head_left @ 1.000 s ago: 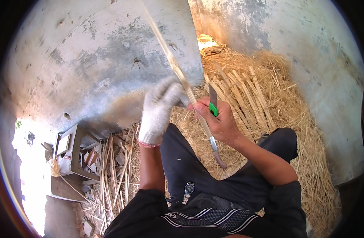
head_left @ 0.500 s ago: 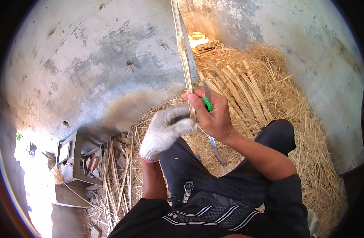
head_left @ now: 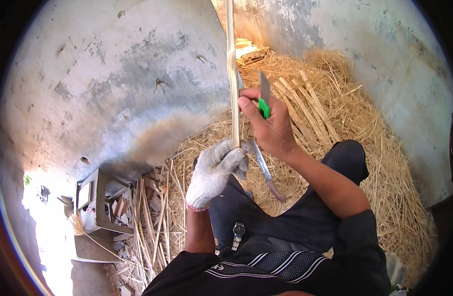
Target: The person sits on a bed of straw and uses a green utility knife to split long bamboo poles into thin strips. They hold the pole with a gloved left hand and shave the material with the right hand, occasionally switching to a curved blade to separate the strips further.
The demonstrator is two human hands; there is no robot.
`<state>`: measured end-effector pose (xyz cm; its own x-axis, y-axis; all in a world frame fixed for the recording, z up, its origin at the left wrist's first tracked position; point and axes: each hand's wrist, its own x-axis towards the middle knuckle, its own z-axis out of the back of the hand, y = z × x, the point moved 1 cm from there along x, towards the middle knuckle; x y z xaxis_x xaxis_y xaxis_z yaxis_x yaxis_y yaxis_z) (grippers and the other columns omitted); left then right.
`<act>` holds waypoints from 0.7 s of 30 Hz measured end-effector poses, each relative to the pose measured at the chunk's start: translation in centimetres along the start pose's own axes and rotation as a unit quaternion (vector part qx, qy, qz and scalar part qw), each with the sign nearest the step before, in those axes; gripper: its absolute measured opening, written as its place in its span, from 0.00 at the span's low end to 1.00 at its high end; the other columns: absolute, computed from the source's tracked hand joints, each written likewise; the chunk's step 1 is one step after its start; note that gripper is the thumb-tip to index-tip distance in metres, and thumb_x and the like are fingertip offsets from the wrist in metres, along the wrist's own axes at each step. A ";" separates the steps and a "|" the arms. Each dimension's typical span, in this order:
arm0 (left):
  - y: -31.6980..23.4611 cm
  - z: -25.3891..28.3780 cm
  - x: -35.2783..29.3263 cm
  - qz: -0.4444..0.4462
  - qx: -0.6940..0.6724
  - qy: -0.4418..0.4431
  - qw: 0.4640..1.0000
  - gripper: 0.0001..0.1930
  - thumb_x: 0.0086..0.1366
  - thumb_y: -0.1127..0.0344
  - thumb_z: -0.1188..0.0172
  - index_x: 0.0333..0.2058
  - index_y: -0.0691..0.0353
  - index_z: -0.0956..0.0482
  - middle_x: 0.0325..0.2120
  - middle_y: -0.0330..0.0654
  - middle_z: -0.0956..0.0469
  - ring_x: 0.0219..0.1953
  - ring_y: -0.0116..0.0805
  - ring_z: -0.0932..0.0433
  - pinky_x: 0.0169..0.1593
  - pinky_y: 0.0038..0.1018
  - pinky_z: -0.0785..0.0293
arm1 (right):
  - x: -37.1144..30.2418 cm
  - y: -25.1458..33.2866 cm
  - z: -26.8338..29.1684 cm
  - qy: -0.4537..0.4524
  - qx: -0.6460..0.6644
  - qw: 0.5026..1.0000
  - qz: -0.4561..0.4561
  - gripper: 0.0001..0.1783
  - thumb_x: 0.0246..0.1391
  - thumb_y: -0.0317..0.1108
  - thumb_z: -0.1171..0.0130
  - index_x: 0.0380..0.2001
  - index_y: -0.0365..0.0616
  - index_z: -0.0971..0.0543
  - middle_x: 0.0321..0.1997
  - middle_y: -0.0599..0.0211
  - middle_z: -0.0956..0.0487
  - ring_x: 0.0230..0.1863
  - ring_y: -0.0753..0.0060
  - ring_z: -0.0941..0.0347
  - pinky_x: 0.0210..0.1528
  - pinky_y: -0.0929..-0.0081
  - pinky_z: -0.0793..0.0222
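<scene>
A long, pale, split strip that looks like bamboo (head_left: 232,64) stands almost upright before me, running past the top of the view. Its lower end is pinched in my left hand (head_left: 211,175), which wears a whitish knit glove. My right hand (head_left: 275,127), bare, is closed round a small knife with a green handle (head_left: 264,107), its blade pointing up. The right thumb and forefinger are at the strip's right side; whether they press on it I cannot tell. Below the hands lies a longer knife with a brown handle (head_left: 261,165), partly hidden by the glove.
Straw-like shavings (head_left: 384,163) cover the floor, with several split strips (head_left: 310,106) lying to the right. More strips (head_left: 147,222) lie at the left beside a wooden frame (head_left: 103,202). A wristwatch (head_left: 239,230) rests at my lap. Worn walls (head_left: 137,54) stand close ahead.
My left hand has gone from loosely open beside the strip to gripping its lower end. My right hand has risen slightly with the knife, and the strip is more upright.
</scene>
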<state>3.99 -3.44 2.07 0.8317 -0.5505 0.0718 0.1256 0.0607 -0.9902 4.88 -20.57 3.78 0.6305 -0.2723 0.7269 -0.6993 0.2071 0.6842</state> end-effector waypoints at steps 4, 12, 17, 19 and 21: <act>-1.6 -0.8 -0.9 0.025 0.002 0.046 0.999 0.14 0.71 0.61 0.45 0.41 0.70 0.22 0.22 0.41 0.22 0.23 0.30 0.21 0.28 0.23 0.24 | 0.8 0.1 0.7 0.015 0.086 0.995 -0.054 0.15 0.61 0.41 0.39 0.35 0.37 0.19 0.21 0.73 0.22 0.23 0.87 0.31 0.27 0.82 0.37; -1.6 -0.8 -1.5 -0.017 0.098 0.096 0.990 0.17 0.69 0.57 0.42 0.36 0.71 0.21 0.21 0.45 0.22 0.23 0.33 0.21 0.29 0.28 0.24 | 1.6 -0.7 2.4 -0.026 -0.059 0.995 -0.080 0.15 0.55 0.39 0.36 0.25 0.37 0.20 0.16 0.73 0.26 0.19 0.84 0.34 0.23 0.79 0.39; -1.7 -1.2 -2.3 -0.003 -0.049 0.058 0.997 0.17 0.69 0.58 0.43 0.34 0.71 0.22 0.20 0.47 0.22 0.21 0.36 0.21 0.30 0.28 0.24 | 1.5 -1.5 2.3 -0.035 -0.039 0.994 -0.094 0.15 0.55 0.39 0.36 0.23 0.38 0.22 0.16 0.74 0.27 0.18 0.84 0.35 0.22 0.78 0.39; -1.7 -1.2 -2.0 0.001 0.035 0.080 0.996 0.18 0.69 0.57 0.43 0.37 0.71 0.22 0.23 0.46 0.21 0.24 0.35 0.20 0.31 0.28 0.23 | 1.5 -1.1 2.2 -0.035 -0.031 0.995 -0.085 0.15 0.55 0.39 0.36 0.23 0.38 0.23 0.16 0.75 0.27 0.18 0.84 0.35 0.22 0.78 0.40; -1.6 -1.0 -1.6 -0.006 0.073 0.048 0.996 0.17 0.70 0.58 0.44 0.41 0.70 0.23 0.27 0.44 0.21 0.27 0.33 0.20 0.34 0.27 0.23 | 1.1 -0.8 1.7 -0.015 -0.042 0.997 -0.062 0.14 0.55 0.37 0.37 0.23 0.39 0.23 0.15 0.73 0.27 0.18 0.83 0.35 0.22 0.77 0.40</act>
<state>1.94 -3.49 3.40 0.7746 -0.6291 0.0656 0.2186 0.1689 -0.9611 5.56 -22.65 3.98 0.6998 -0.3280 0.6346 -0.5848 0.2472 0.7726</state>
